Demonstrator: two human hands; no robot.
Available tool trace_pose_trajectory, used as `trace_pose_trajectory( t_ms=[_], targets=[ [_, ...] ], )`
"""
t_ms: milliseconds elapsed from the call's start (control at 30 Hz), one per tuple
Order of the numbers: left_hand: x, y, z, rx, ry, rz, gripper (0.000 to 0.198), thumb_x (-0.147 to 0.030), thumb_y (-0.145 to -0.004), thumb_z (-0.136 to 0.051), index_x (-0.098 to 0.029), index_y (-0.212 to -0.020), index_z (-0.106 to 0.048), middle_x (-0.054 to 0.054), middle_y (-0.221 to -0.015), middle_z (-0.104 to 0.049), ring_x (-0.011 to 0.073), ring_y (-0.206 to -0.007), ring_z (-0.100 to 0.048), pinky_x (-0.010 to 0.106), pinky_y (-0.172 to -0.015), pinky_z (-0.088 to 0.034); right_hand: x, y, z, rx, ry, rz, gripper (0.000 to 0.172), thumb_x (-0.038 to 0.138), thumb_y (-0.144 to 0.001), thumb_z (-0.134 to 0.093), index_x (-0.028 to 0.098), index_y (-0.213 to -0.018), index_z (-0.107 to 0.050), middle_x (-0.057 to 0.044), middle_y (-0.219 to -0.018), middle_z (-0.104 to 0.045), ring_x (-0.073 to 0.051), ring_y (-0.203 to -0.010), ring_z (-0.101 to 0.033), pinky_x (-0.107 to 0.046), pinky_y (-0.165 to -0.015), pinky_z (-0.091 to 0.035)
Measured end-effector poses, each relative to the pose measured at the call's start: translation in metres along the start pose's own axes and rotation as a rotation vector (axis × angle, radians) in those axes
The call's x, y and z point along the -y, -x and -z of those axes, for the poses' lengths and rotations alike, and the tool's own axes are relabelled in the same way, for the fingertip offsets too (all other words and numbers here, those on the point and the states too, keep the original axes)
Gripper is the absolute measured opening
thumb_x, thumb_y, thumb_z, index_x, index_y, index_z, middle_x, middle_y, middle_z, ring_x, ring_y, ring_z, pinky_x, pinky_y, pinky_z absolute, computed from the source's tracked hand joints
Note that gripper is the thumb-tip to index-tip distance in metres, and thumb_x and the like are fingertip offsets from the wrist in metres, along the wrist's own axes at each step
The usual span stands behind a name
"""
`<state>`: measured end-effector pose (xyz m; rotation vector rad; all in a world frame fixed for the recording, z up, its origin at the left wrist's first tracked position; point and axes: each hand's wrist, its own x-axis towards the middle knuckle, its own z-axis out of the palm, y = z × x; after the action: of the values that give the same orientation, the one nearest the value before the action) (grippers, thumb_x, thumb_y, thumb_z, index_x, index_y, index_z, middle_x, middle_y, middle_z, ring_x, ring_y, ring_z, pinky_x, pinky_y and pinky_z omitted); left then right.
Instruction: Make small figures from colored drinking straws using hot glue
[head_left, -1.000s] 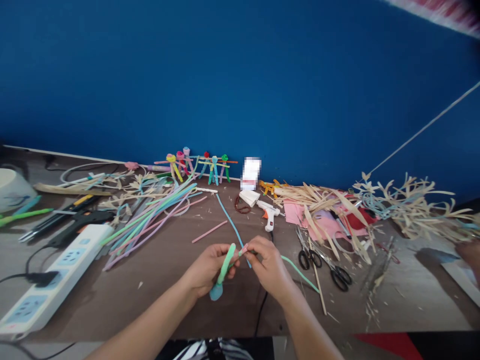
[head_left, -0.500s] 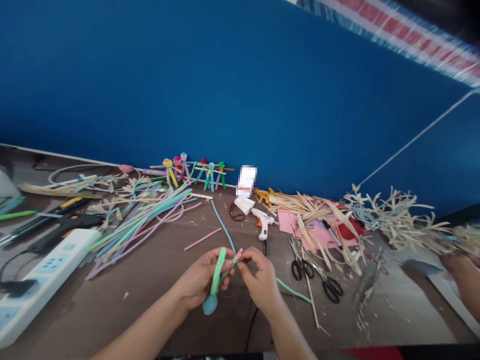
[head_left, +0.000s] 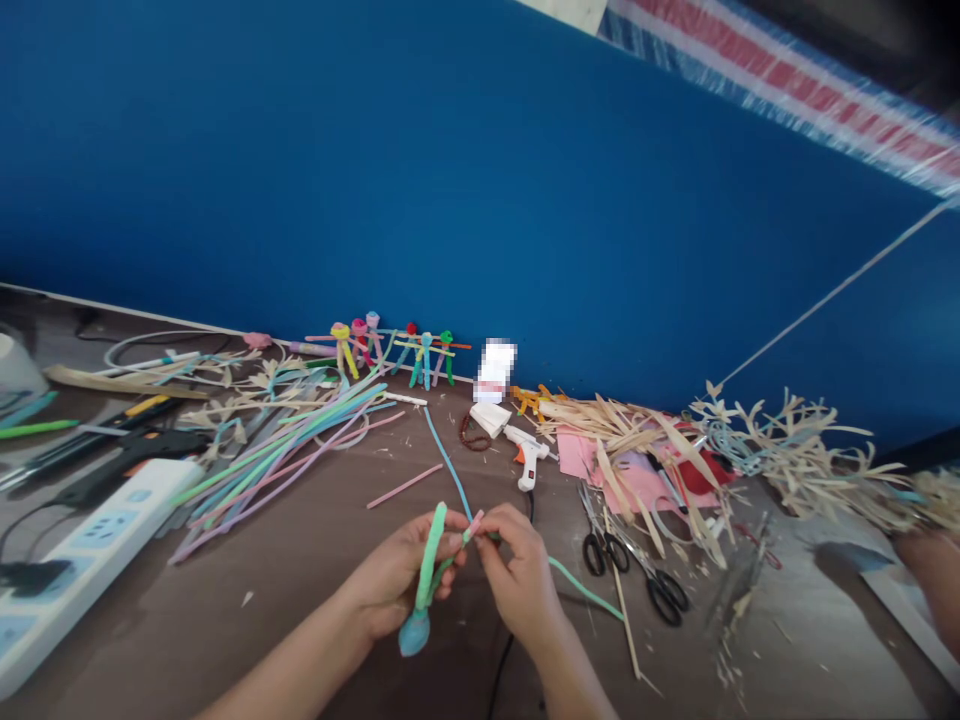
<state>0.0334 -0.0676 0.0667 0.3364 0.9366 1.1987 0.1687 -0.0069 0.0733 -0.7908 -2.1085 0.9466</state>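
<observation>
My left hand (head_left: 390,580) is closed on a pipe-cleaner figure, with a light-green bent leg-like piece (head_left: 431,550) and a round blue end (head_left: 414,633) hanging downward. Just beside it, my right hand (head_left: 521,565) pinches a pipe cleaner with a pink tip (head_left: 477,520) against the green part of the figure. Fingers hide exactly how the pink and green pieces join. A thin green pipe cleaner (head_left: 589,588) shows to the right of my right hand; whether it connects to the held piece is hidden. Ahead lie a blue pipe cleaner (head_left: 448,460) and a short pink one (head_left: 405,486).
Several finished pipe-cleaner figures (head_left: 426,358) stand against the blue wall. A white glue gun (head_left: 531,458), scissors (head_left: 666,597) and pale strips (head_left: 637,430) lie right. Left are a pipe-cleaner bundle (head_left: 300,450) and power strip (head_left: 97,570). Another person's hand (head_left: 930,560) is far right.
Both hands stay close together on the figure, with the blue end slightly lower and further left. The view has shifted a little; nothing has been let go.
</observation>
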Motion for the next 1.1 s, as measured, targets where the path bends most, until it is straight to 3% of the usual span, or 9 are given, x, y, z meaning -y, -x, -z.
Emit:
trace_pose_trajectory(
  t_ms=[333, 633, 1100],
  targets=[
    [-0.0026, 0.0012, -0.0018, 0.024, -0.050, -0.057, 0.034, -0.029, -0.059, -0.070, -0.012, -0.087, -0.062, -0.001, -0.058, -0.055, 0.0044, -0.039, -0.046, 0.017, -0.042, -0.036, 0.0002, 0.0046, 0.0022, -0.057, 0.005, -0.117, 0.008, 0.013, -0.070, -0.052, 0.018, -0.075, -0.054, -0.001, -0.073, -0.057, -0.015, -0.072, -0.052, -0.024, -0.066, -0.039],
    [-0.0009, 0.0015, -0.0011, 0.029, -0.056, -0.076, 0.029, -0.031, -0.061, -0.068, -0.013, -0.083, -0.060, -0.002, -0.056, -0.053, 0.0050, -0.040, -0.046, 0.018, -0.041, -0.037, 0.0035, 0.0045, 0.0034, 0.011, -0.006, -0.030, 0.015, 0.009, -0.073, -0.046, 0.019, -0.074, -0.056, -0.002, -0.075, -0.056, -0.015, -0.075, -0.052, -0.025, -0.067, -0.038],
    [0.0055, 0.0010, 0.0014, 0.056, -0.022, -0.063, 0.025, -0.030, -0.062, -0.067, -0.015, -0.075, -0.052, -0.003, -0.054, -0.053, 0.0051, -0.039, -0.044, 0.017, -0.038, -0.035, 0.0066, 0.0061, 0.0037, 0.069, 0.099, -0.046, 0.016, 0.006, -0.074, -0.045, 0.020, -0.075, -0.054, -0.002, -0.077, -0.055, -0.015, -0.077, -0.049, -0.025, -0.069, -0.035]
  ],
)
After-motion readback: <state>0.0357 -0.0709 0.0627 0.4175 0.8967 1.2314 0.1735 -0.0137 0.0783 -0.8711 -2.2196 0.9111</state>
